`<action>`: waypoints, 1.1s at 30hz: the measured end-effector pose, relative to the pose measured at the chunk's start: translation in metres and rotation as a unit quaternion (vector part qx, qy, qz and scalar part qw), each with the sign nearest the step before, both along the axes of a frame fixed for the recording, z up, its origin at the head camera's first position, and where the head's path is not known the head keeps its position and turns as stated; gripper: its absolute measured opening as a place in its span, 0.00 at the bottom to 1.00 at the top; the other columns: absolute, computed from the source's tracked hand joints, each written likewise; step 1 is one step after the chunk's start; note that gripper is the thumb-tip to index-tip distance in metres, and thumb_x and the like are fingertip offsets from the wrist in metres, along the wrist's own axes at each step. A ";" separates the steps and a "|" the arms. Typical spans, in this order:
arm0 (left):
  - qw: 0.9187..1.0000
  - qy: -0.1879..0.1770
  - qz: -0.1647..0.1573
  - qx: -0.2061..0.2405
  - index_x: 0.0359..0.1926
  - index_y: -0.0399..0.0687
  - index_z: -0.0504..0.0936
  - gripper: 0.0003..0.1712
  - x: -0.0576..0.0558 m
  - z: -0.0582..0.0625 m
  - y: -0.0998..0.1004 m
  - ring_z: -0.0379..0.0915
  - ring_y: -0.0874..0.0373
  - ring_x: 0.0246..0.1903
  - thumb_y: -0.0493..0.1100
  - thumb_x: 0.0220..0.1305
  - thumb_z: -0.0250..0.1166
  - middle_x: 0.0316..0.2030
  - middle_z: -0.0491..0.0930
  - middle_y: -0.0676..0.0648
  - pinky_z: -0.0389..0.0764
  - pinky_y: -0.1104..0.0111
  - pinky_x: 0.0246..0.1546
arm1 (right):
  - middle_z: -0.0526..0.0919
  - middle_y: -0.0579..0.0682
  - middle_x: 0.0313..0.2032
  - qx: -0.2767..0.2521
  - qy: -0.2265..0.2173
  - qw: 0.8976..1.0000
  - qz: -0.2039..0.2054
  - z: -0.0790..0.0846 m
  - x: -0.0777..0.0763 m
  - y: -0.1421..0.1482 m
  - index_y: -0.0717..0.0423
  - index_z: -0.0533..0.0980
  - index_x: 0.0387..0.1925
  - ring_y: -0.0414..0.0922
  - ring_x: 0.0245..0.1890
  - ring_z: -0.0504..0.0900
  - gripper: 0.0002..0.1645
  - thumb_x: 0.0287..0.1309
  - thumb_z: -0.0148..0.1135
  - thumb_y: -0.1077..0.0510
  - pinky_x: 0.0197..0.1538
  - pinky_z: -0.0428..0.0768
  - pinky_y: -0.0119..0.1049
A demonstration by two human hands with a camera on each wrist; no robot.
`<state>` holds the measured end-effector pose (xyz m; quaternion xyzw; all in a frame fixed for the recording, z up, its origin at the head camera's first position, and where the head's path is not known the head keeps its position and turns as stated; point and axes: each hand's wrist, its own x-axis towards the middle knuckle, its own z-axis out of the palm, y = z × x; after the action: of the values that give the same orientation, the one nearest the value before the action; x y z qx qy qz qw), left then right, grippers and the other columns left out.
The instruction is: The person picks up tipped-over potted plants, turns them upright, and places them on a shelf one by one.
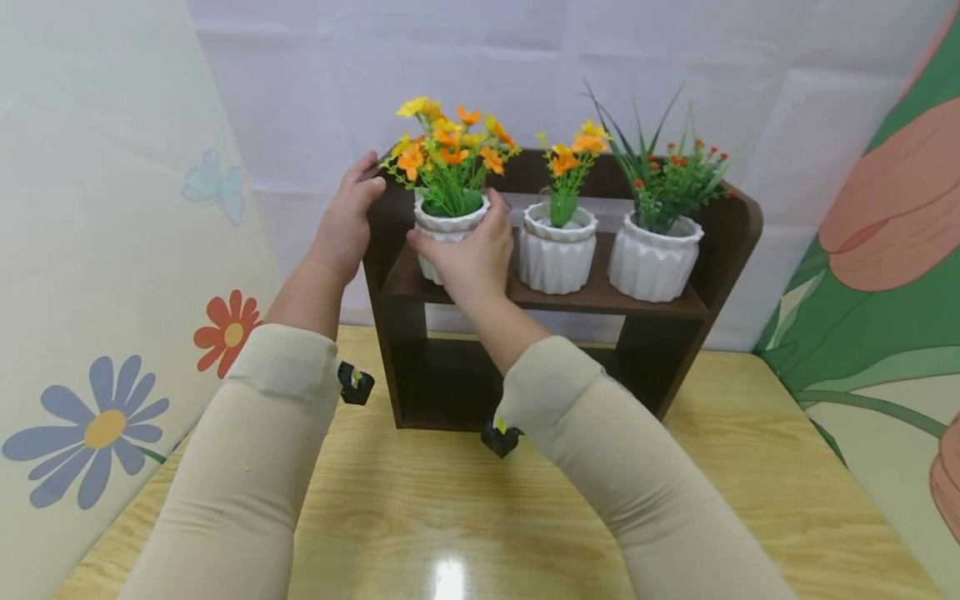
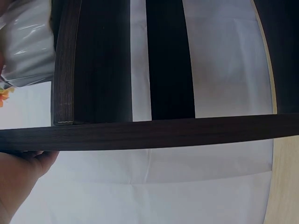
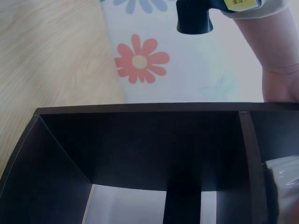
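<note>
My right hand (image 1: 480, 254) grips a white fluted flowerpot (image 1: 450, 223), thumb at its left and fingers at its right. Yellow and orange artificial flowers (image 1: 450, 142) with green stems fill this pot, at the left end of the upper board of a dark brown shelf (image 1: 555, 302). Against the outer face of the shelf's left side panel (image 2: 149, 134), near its top, rests my left hand (image 1: 347, 221). In the left wrist view that hand (image 2: 18, 179) stays outside the panel. Whether the held pot's base touches the board is hidden behind my right hand.
A white pot (image 1: 558, 258) with fewer orange flowers stands mid-board. Right of it is another pot (image 1: 654, 265) with grassy leaves and red buds. The shelf stands on a wooden table (image 1: 450, 500), before a white cloth (image 1: 487, 67) and between flower-printed panels (image 1: 885, 250).
</note>
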<state>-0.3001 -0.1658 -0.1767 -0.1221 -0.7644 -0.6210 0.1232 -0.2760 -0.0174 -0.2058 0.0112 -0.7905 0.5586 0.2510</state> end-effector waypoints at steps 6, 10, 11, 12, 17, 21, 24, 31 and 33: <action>1.000 -0.010 -0.005 0.011 0.78 0.60 0.45 0.34 0.000 0.000 0.001 0.47 0.58 0.74 0.51 0.73 0.37 0.77 0.47 0.52 0.48 0.64 0.74 | 0.64 0.53 0.67 0.000 0.000 1.000 -0.008 -0.003 -0.005 0.000 0.49 0.53 0.72 0.50 0.67 0.65 0.64 0.38 0.80 0.43 0.67 0.67 0.47; 1.000 -0.017 -0.013 0.023 0.78 0.62 0.45 0.34 0.001 0.000 0.001 0.52 0.57 0.71 0.51 0.73 0.36 0.77 0.49 0.51 0.54 0.66 0.71 | 0.66 0.53 0.66 0.000 0.009 1.000 -0.016 -0.006 -0.008 -0.001 0.50 0.54 0.72 0.50 0.66 0.66 0.63 0.38 0.80 0.44 0.67 0.67 0.46; 0.999 -0.018 -0.013 0.024 0.78 0.62 0.45 0.34 0.002 -0.001 0.001 0.53 0.57 0.70 0.51 0.73 0.36 0.77 0.49 0.51 0.55 0.66 0.71 | 0.66 0.54 0.66 0.000 0.010 1.000 -0.017 -0.006 -0.008 -0.001 0.50 0.54 0.71 0.50 0.66 0.66 0.63 0.38 0.80 0.44 0.68 0.67 0.45; 0.999 -0.019 -0.014 0.026 0.78 0.63 0.45 0.34 0.002 0.000 0.001 0.54 0.56 0.70 0.51 0.73 0.36 0.76 0.49 0.51 0.55 0.66 0.70 | 0.66 0.54 0.66 0.000 0.010 1.000 -0.019 -0.007 -0.008 -0.001 0.50 0.55 0.71 0.50 0.66 0.66 0.63 0.37 0.81 0.45 0.68 0.67 0.45; 0.999 -0.021 -0.018 0.032 0.78 0.64 0.45 0.34 0.003 0.000 0.001 0.55 0.57 0.69 0.52 0.73 0.36 0.77 0.49 0.51 0.56 0.67 0.70 | 0.66 0.54 0.66 0.003 0.005 1.000 -0.021 -0.007 -0.009 -0.003 0.49 0.54 0.71 0.50 0.66 0.66 0.63 0.37 0.81 0.45 0.67 0.67 0.45; 0.999 -0.018 -0.021 0.034 0.78 0.64 0.45 0.34 0.003 0.001 0.001 0.53 0.56 0.70 0.52 0.73 0.37 0.77 0.48 0.52 0.54 0.65 0.72 | 0.66 0.54 0.65 0.003 0.003 1.000 -0.023 -0.007 -0.009 -0.005 0.49 0.54 0.72 0.50 0.66 0.66 0.63 0.38 0.80 0.45 0.67 0.67 0.45; 0.999 -0.018 -0.022 0.035 0.78 0.64 0.45 0.34 0.004 0.001 0.002 0.53 0.56 0.71 0.51 0.73 0.37 0.77 0.48 0.52 0.53 0.63 0.73 | 0.66 0.53 0.65 0.003 0.002 1.000 -0.025 -0.008 -0.010 -0.006 0.49 0.54 0.72 0.50 0.65 0.66 0.63 0.38 0.80 0.44 0.67 0.68 0.44; 0.999 -0.025 -0.014 0.016 0.78 0.66 0.44 0.34 0.005 0.002 0.001 0.52 0.56 0.72 0.54 0.73 0.36 0.76 0.50 0.52 0.52 0.62 0.74 | 0.66 0.53 0.66 0.003 -0.002 1.000 -0.026 -0.010 -0.012 -0.006 0.49 0.53 0.72 0.49 0.66 0.66 0.63 0.38 0.80 0.43 0.67 0.67 0.44; 0.999 -0.025 -0.015 0.015 0.78 0.66 0.44 0.34 0.005 0.001 0.000 0.52 0.56 0.72 0.54 0.73 0.36 0.76 0.50 0.51 0.52 0.62 0.74 | 0.65 0.53 0.66 0.003 -0.005 1.000 -0.025 -0.011 -0.012 -0.006 0.48 0.53 0.72 0.49 0.66 0.65 0.63 0.39 0.80 0.42 0.68 0.67 0.45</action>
<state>-0.2950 -0.1654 -0.1756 -0.1156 -0.7560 -0.6370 0.0964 -0.2877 -0.0237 -0.2166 -0.0103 -0.7938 0.5496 0.2603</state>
